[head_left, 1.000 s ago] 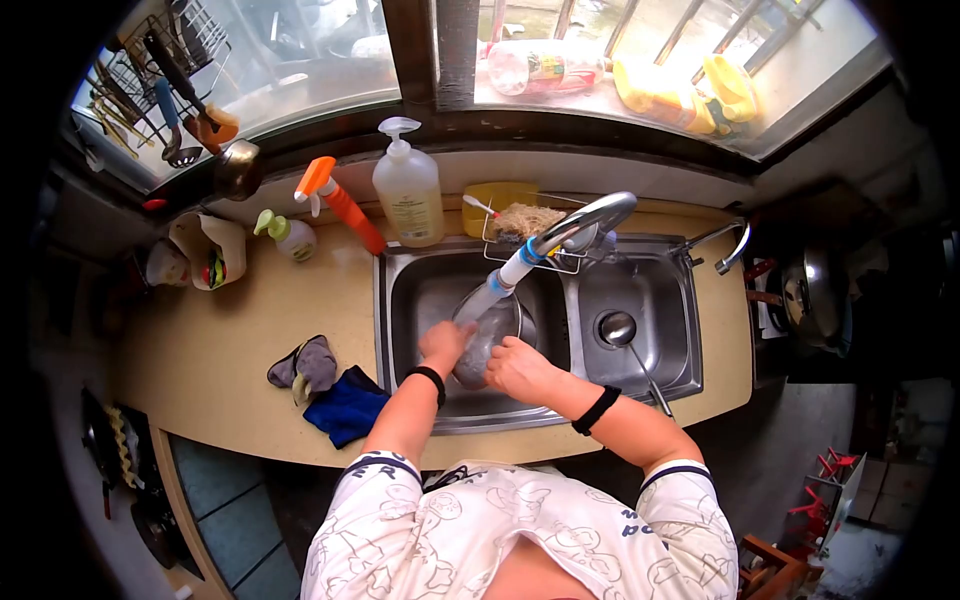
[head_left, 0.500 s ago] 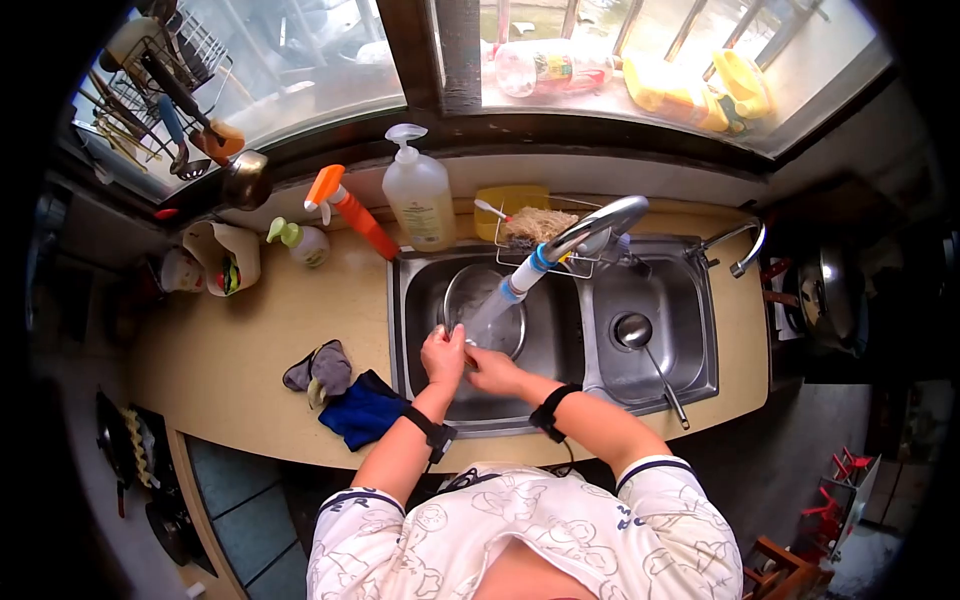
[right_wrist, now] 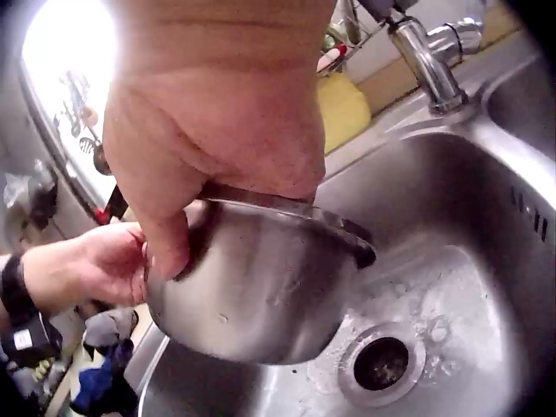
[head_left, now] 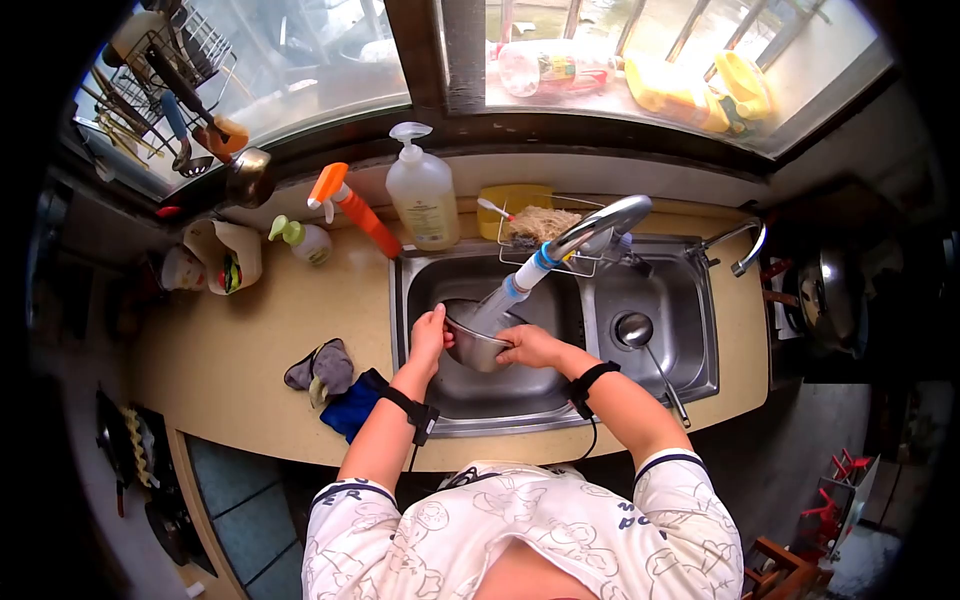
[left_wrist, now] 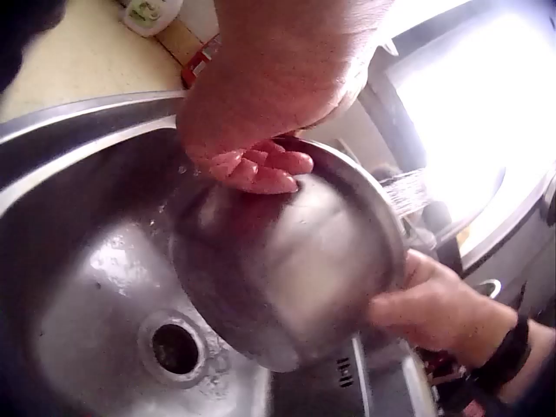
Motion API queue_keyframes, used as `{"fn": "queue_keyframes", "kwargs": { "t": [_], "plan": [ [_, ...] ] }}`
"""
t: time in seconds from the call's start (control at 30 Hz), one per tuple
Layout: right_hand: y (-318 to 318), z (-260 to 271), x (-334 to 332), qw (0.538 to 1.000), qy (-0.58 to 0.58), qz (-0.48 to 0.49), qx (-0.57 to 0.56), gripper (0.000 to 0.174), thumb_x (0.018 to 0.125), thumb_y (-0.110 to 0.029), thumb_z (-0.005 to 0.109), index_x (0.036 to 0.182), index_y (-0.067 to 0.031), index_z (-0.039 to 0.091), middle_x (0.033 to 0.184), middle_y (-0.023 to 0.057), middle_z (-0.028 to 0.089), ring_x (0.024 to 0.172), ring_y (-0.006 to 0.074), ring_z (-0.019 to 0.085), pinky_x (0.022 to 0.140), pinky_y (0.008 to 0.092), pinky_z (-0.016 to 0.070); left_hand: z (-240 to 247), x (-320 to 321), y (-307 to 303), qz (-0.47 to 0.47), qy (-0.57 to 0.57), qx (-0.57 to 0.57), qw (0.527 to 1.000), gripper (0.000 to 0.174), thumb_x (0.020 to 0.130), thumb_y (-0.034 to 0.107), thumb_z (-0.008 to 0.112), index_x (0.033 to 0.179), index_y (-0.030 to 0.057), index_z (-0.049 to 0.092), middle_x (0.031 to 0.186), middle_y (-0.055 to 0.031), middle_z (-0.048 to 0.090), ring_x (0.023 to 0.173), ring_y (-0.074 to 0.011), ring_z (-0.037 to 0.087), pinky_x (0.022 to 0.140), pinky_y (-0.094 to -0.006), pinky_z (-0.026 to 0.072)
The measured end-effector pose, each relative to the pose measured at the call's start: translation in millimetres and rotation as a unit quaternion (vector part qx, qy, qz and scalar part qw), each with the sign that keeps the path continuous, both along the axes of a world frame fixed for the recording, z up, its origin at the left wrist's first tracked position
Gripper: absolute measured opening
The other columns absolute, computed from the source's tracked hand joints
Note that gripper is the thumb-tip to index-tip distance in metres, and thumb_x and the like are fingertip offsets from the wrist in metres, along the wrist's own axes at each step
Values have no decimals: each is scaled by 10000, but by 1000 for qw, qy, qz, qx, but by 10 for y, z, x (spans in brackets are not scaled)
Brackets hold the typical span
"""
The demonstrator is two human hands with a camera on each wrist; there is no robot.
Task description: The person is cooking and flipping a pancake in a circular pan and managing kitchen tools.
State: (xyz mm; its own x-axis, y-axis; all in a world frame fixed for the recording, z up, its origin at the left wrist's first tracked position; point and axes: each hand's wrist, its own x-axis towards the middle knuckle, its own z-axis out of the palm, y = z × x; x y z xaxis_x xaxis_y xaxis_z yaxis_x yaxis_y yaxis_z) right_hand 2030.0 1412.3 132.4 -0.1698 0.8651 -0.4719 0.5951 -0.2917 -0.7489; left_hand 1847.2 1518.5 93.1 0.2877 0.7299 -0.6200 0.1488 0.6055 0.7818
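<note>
A stainless steel bowl is held tilted in the left basin, beneath the running faucet. My left hand grips its left rim; the left wrist view shows the fingers curled against the bowl's wall. On the opposite side, my right hand pinches the rim, the thumb pressed on the outer wall and the other fingers over the rim. Beneath the bowl, the drain shows in the wet basin floor.
A ladle lies in the right basin. Cloths sit on the counter at left. Behind the sink stand a pump bottle, an orange spray bottle and a wire rack with a scrubber. A second tap stands at right.
Half a second ago my hands were together in front of the bowl, which lay in the basin. They have since parted to its two sides, taken its rim and tilted it.
</note>
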Motion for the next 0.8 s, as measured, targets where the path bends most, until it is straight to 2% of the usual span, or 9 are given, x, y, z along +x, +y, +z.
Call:
{"fn": "queue_keyframes", "kwargs": {
  "t": [0.07,0.1,0.17,0.2,0.47,0.53,0.7,0.73,0.8],
  "plan": [
    [-17,-136,42,980,185,-49,-48,213,784,-164,620,964,-48,612,844,22,636,796,168,589,728,305,448,-73,66,-28,-56,101,114,987,289,888,332,497,771,69,528,664,-6,517,548,-94,473,532,-243,445],
    [0,-134,41,981,183,-51,-46,213,784,-164,620,964,-48,612,844,22,636,796,168,589,728,305,448,-387,84,-55,-72,150,295,941,280,854,305,524,897,35,586,812,-131,613,746,-255,593,683,-341,473],
    [38,-147,-19,923,300,-227,-80,218,806,-165,607,976,-27,609,844,30,621,794,120,565,713,281,446,-377,143,-176,-112,180,418,883,301,855,288,509,1001,35,585,963,-179,595,928,-324,553,830,-378,423],
    [57,-173,-31,905,329,-252,-92,225,820,-190,595,960,-14,605,855,47,622,793,131,572,695,275,447,-403,163,-193,-115,139,333,925,368,867,299,487,1102,22,549,1110,-205,540,1061,-339,485,909,-396,371],
    [186,-371,-199,811,401,-420,-77,199,851,-218,543,867,-22,581,793,28,597,708,121,557,661,280,456,-415,281,-286,-43,204,351,913,523,908,370,393,1254,-22,398,1298,-248,373,1224,-355,335,1018,-387,256],
    [200,-421,-226,795,405,-447,-68,194,854,-213,535,869,-23,573,790,30,594,699,131,557,663,288,461,-499,300,-269,10,168,298,940,585,910,421,359,1285,-27,354,1327,-245,338,1256,-354,288,1037,-386,223],
    [159,-465,-178,643,508,-572,-31,252,895,-261,495,967,-24,543,892,76,597,777,190,581,743,343,485,-855,60,-239,-9,157,214,964,694,884,554,304,1283,-9,375,1321,-202,372,1255,-327,293,1025,-393,228],
    [140,-503,-171,644,507,-572,-28,252,895,-261,495,967,-24,543,892,76,597,777,190,581,743,343,485,-682,11,-221,11,82,23,996,709,860,597,318,1248,13,419,1274,-172,426,1213,-307,346,1011,-394,239],
    [66,-637,-171,618,494,-608,-66,328,908,-315,465,1047,-26,529,1035,87,574,906,233,568,829,409,466,-478,-11,-209,62,-35,-256,964,728,780,701,376,1122,76,523,1094,-78,556,1049,-235,485,943,-407,298]
  ]
}}
